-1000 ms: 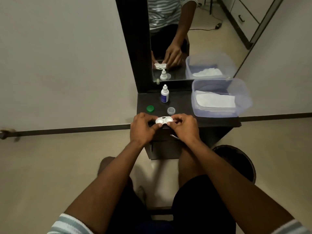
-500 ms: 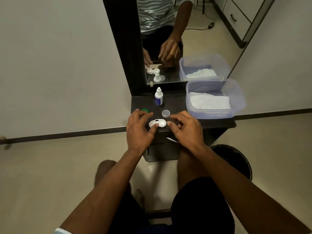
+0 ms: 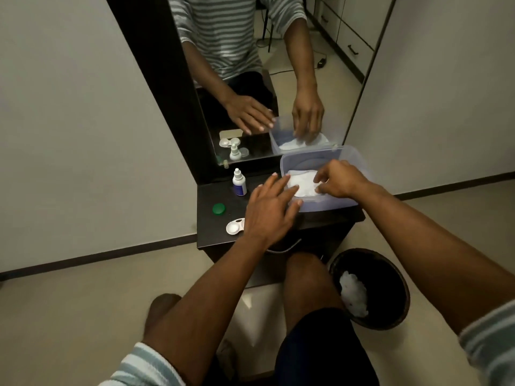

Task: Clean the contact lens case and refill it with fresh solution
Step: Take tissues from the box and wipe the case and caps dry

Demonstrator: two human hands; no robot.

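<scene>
The white contact lens case [image 3: 235,226] lies uncapped on the dark table [image 3: 211,240], partly hidden by my left wrist. Its green cap [image 3: 218,209] sits behind it to the left. The small solution bottle [image 3: 239,183] stands upright near the mirror. My left hand [image 3: 269,211] is spread flat, fingers apart, resting against the near left wall of the clear plastic box [image 3: 328,203]. My right hand [image 3: 341,179] reaches into the box and pinches the white tissue [image 3: 302,183] that lies inside. The clear cap seen before is hidden under my left hand.
A tall mirror [image 3: 250,79] stands behind the table and reflects my hands and the objects. A dark round bin [image 3: 370,288] with crumpled white tissue in it stands on the floor at the right, beside my knee. Pale walls flank the table.
Both hands have left the lens case, which now lies on the table. They moved right to the plastic box; the right hand took hold of the tissue inside. The camera has come closer.
</scene>
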